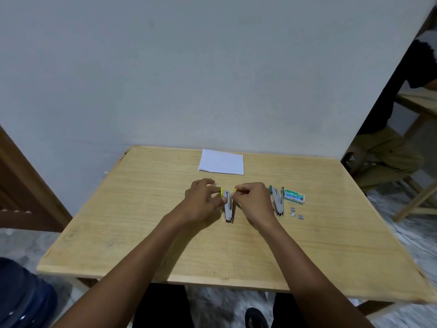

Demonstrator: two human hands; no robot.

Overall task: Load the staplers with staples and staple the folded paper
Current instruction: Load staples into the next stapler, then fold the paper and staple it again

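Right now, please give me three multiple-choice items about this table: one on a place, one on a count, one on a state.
1. Where does the folded paper lie?
A. at the table's far edge
B. under the green stapler
C. on the floor

2. How many staplers are on the table?
A. one
B. two
C. four

3. In what state is the yellow stapler?
A. closed flat
C. spread open between both hands
B. standing inside the staple box

Answers: 1 A, the paper lies beyond the hands, near the wall. 2 B, the yellow stapler and the green stapler beside the staple box. 3 C, the left hand and the right hand hold its two arms apart.
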